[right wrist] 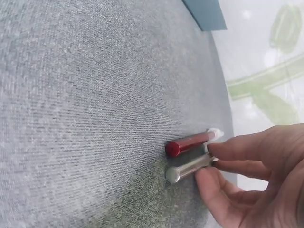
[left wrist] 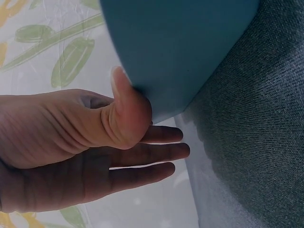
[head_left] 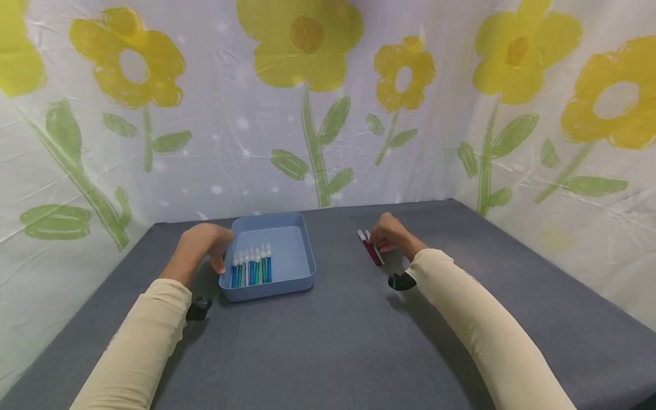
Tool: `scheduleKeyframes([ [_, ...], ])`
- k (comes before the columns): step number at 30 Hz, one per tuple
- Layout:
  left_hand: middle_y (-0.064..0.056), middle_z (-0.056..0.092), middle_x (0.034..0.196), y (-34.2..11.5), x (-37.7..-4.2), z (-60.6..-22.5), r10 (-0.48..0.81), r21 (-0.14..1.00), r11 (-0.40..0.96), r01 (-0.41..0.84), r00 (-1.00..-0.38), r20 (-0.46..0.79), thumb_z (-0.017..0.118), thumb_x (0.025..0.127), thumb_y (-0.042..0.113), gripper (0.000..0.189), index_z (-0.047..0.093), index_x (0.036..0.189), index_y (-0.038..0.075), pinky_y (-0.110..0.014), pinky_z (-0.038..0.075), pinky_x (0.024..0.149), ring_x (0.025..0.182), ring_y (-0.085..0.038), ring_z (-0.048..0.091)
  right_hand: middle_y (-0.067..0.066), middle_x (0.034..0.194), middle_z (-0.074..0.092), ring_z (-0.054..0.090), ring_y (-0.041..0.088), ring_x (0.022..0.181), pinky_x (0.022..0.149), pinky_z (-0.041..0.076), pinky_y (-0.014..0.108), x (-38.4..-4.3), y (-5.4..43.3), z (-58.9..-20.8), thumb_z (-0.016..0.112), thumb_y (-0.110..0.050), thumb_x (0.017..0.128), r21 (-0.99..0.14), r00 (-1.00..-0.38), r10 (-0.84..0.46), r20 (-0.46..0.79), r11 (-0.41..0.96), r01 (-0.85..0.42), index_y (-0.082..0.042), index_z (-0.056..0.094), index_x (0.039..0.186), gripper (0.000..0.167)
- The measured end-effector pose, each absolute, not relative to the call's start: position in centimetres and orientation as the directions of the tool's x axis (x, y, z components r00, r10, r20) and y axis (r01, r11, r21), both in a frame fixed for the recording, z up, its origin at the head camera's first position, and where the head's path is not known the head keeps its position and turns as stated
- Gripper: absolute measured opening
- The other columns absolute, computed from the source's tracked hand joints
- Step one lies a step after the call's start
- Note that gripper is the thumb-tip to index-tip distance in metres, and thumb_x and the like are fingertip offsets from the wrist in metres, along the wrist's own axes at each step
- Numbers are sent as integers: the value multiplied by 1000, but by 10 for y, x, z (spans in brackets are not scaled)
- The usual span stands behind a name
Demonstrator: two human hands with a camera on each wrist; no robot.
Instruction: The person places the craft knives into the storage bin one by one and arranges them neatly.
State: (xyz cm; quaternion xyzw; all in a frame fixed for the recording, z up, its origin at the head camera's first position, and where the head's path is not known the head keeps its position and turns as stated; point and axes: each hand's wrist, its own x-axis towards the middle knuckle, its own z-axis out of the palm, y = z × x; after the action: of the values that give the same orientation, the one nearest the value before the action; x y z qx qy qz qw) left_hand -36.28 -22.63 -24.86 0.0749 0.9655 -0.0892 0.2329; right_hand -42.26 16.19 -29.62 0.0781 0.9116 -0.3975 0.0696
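My left hand (head_left: 202, 246) is at the left side of a blue tray (head_left: 274, 290). In the left wrist view its thumb touches the tray's outer wall near the rim, while the other visible fingers stretch out straight past the corner. Several blue, green and pale markers (head_left: 251, 269) with whitish caps lie side by side in the tray's left part. Off to the right, my right hand (head_left: 393, 232) pinches a silvery marker (right wrist: 189, 169) between thumb and fingers, low over the table. Parallel and close beside that one lies a red marker (right wrist: 191, 143) with a white cap.
A dark grey cloth covers the table (head_left: 328, 347). Behind it and along both sides hangs a white curtain (head_left: 215, 148) printed with yellow flowers. Bare tabletop separates the tray from the two markers. Each wrist wears a small black device.
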Motion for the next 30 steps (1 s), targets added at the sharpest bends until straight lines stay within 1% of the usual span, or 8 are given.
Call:
scheduleKeyframes([
  [5, -34, 36, 162, -226, -363, -248, 129, -184, 954, 235, -881, -456, 89, 86, 24, 97, 33, 156, -12, -60, 41, 120, 151, -51, 37, 14, 92, 72, 71, 21, 73, 79, 66, 38, -426, 163, -296, 75, -2, 89, -722, -972, 101, -212, 655, 225, 2, 70, 103, 15],
  [8, -34, 34, 163, -226, -364, -248, 116, -162, 964, 212, -881, -459, 89, 85, 23, 99, 31, 157, -11, -60, 39, 121, 152, -51, 36, 10, 80, 68, 68, 18, 65, 76, 66, 38, -426, 165, -295, 75, -1, 89, -730, -973, 110, -202, 646, 224, 0, 67, 92, 9],
  [12, -36, 25, 166, -226, -366, -248, 95, -139, 974, 181, -877, -472, 90, 85, 21, 104, 24, 160, -12, -62, 34, 124, 155, -53, 28, 8, 71, 65, 65, 16, 59, 72, 66, 38, -425, 167, -296, 75, -1, 88, -736, -977, 113, -182, 643, 211, 0, 66, 92, 9],
  [16, -36, 22, 168, -227, -367, -249, 87, -132, 976, 170, -873, -481, 89, 85, 20, 106, 21, 161, -12, -62, 31, 126, 156, -53, 25, 6, 67, 63, 63, 15, 57, 68, 65, 37, -424, 169, -299, 73, -2, 88, -745, -980, 116, -161, 637, 198, 2, 66, 96, 11],
  [18, -35, 20, 168, -228, -368, -250, 87, -135, 976, 172, -873, -481, 89, 86, 21, 107, 20, 161, -12, -62, 30, 126, 157, -53, 23, 5, 65, 62, 63, 15, 56, 68, 66, 37, -422, 169, -298, 73, -3, 89, -751, -981, 117, -153, 632, 192, 2, 66, 96, 11],
  [24, -35, 25, 167, -230, -367, -250, 101, -141, 972, 187, -878, -467, 89, 85, 23, 106, 23, 161, -11, -63, 33, 124, 155, -53, 26, 4, 63, 62, 64, 15, 58, 71, 66, 39, -418, 174, -292, 73, -3, 89, -773, -985, 113, -132, 610, 174, 3, 67, 95, 11],
  [28, -35, 17, 169, -230, -368, -251, 89, -116, 980, 162, -876, -474, 88, 86, 17, 108, 17, 162, -11, -62, 26, 128, 158, -52, 19, 2, 61, 60, 61, 12, 57, 75, 66, 39, -417, 176, -285, 73, -3, 90, -786, -984, 111, -141, 591, 180, 2, 65, 95, 10],
  [30, -35, 16, 170, -229, -367, -251, 87, -104, 983, 153, -877, -473, 88, 86, 16, 108, 16, 163, -11, -62, 25, 128, 159, -52, 18, 1, 58, 58, 60, 11, 55, 71, 65, 38, -417, 177, -282, 72, -2, 90, -791, -983, 102, -149, 584, 181, 2, 64, 94, 10],
])
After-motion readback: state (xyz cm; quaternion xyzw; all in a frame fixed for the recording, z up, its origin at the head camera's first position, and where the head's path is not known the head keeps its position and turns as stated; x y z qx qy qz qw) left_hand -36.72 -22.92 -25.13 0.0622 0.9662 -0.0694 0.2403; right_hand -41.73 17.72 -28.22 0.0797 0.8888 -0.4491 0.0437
